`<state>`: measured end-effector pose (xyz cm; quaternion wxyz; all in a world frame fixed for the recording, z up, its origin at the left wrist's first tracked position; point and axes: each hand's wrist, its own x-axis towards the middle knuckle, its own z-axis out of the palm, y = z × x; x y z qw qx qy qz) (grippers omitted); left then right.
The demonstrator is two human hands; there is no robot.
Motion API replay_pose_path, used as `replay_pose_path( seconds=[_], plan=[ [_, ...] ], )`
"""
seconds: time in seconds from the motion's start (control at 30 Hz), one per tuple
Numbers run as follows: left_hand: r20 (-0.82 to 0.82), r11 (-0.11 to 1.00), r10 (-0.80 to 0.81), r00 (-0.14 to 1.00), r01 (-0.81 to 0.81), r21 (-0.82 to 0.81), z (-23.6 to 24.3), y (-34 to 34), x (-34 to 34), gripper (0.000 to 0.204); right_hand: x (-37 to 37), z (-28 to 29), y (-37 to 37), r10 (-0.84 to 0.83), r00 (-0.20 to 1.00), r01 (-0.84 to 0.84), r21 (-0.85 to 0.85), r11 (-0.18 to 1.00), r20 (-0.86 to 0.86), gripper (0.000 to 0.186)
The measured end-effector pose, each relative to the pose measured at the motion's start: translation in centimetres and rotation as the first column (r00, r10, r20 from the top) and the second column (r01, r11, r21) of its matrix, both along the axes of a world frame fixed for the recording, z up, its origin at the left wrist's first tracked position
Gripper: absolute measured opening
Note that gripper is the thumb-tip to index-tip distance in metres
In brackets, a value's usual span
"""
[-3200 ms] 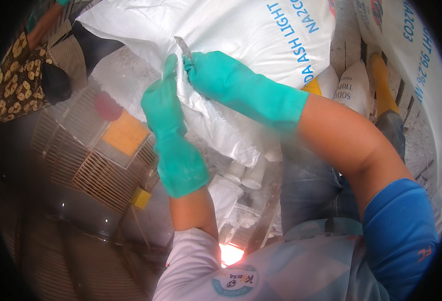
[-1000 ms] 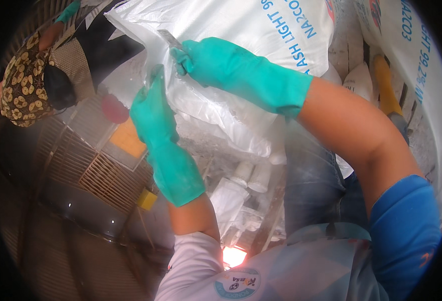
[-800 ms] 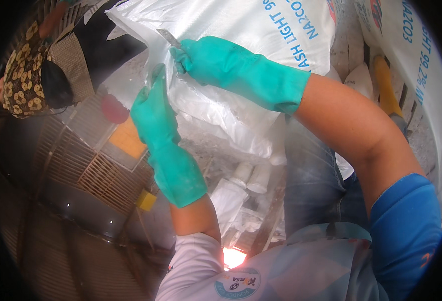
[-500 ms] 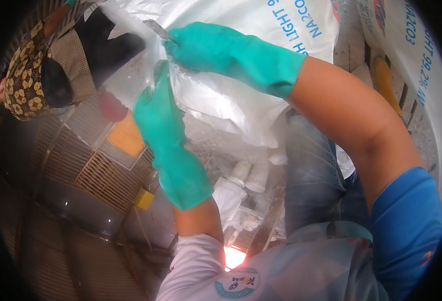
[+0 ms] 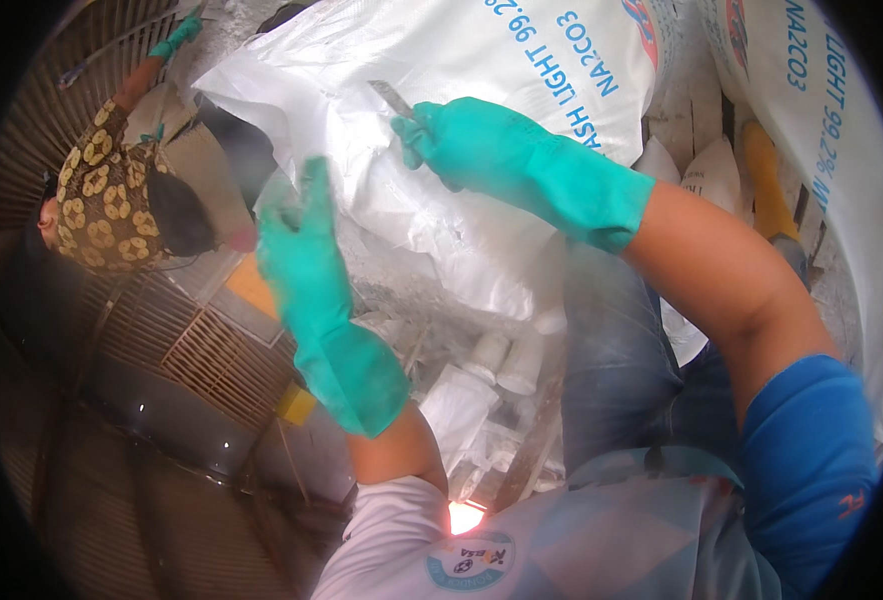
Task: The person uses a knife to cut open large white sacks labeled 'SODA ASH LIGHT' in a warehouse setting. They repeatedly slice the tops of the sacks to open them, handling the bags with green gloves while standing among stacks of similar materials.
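Observation:
A big white sack [image 5: 441, 60] with blue print lies in front of me, its crumpled pale plastic [image 5: 431, 215] hanging on the near side. My right hand [image 5: 471, 140], in a green rubber glove, is closed round a knife with a short, flat grey blade [image 5: 389, 98]. The blade points up and left over the sack. Left of the hanging plastic is my left hand [image 5: 303, 245], in a matching glove. Its fingers are apart, a little blurred, and I see nothing held in them.
Another person [image 5: 131, 215] in a patterned top and green gloves bends at the upper left. A second printed white sack [image 5: 821, 110] stands at the right, near a yellow boot [image 5: 769, 185]. Small white containers [image 5: 519, 362] lie below the plastic. A slatted grille [image 5: 201, 350] is at the left.
My right hand has moved right and down with the knife. My left hand has come away from the plastic and its fingers have spread. The other person's arm has moved into fuller view.

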<state>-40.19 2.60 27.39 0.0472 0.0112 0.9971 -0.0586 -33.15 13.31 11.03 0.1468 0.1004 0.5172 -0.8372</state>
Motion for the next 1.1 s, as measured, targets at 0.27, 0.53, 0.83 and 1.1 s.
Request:
replay_pose_path(
  seconds=[0.27, 0.53, 0.83, 1.1],
  plan=[
    [-0.039, 0.939, -0.092, 0.995, 0.074, -0.336, -4.1, 6.7, -3.1, 0.079, -1.4, -0.6, 3.1, -0.015, 1.000, 0.012, 0.140, 0.990, 0.017, 0.053],
    [0.014, 0.982, 0.109, 0.994, -0.109, 0.153, -5.9, 2.2, -3.3, 0.071, -4.8, -1.3, 1.8, 0.068, 0.994, -0.044, 0.247, 0.968, -0.089, 0.052],
    [-0.034, 0.934, 0.123, 0.992, -0.104, 0.340, -4.3, 0.2, -3.3, 0.060, -5.8, 0.8, 0.1, 0.078, 0.996, -0.066, 0.242, 0.968, -0.040, 0.051],
    [-0.041, 0.929, 0.053, 0.998, -0.034, 0.370, -4.0, -1.0, -3.6, 0.061, -5.7, 1.4, -0.5, 0.079, 0.996, -0.067, 0.230, 0.971, -0.043, 0.050]
  ],
)
